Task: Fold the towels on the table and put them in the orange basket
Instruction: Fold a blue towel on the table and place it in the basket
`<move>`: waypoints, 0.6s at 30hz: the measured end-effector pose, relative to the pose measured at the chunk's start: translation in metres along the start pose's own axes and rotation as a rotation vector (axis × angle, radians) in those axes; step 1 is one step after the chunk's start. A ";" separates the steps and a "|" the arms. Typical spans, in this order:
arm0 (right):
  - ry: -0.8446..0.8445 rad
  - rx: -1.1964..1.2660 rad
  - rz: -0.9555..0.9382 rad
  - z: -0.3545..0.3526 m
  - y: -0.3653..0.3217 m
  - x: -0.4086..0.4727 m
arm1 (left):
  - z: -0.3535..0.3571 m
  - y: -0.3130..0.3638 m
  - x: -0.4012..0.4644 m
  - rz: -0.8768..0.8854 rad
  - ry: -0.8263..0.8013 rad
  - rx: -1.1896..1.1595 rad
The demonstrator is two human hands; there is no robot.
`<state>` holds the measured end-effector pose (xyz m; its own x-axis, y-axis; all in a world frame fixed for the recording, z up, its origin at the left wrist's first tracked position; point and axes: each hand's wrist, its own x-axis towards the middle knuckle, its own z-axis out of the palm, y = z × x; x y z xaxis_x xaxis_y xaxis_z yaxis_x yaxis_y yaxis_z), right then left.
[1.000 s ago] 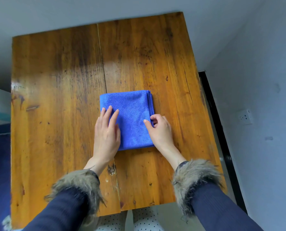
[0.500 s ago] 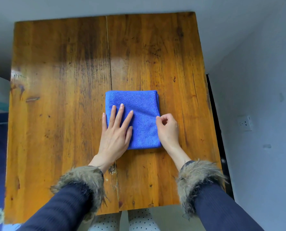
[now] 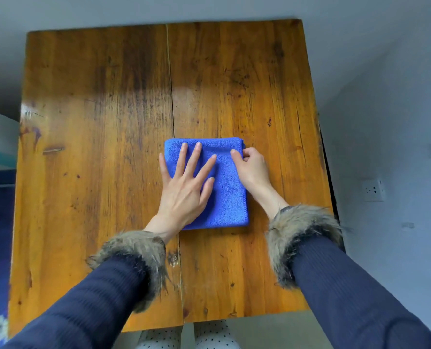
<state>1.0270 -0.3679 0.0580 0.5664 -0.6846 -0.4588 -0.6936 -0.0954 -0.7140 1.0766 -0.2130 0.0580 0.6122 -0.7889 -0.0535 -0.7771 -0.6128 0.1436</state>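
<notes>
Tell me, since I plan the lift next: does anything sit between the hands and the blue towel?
Nothing visible: the left hand lies flat on the blue towel, and the right hand pinches its far right edge. The orange basket is out of view.

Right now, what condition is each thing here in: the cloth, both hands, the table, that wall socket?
blue towel: folded into a compact rectangle, lying flat on the table.
left hand: fingers spread straight, pressing flat on the towel.
right hand: fingers curled, pinching the towel's right edge near its far corner.
wooden table: bare, worn, seam down the middle.
wall socket: nothing plugged in.
</notes>
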 end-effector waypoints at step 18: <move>0.204 -0.583 -0.566 0.021 0.018 -0.045 | 0.007 -0.003 0.010 -0.011 0.011 -0.020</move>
<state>0.9988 -0.3234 0.0547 0.8455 -0.5331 0.0310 -0.4798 -0.7839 -0.3941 1.0840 -0.2189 0.0504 0.6221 -0.7816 -0.0445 -0.7674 -0.6201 0.1631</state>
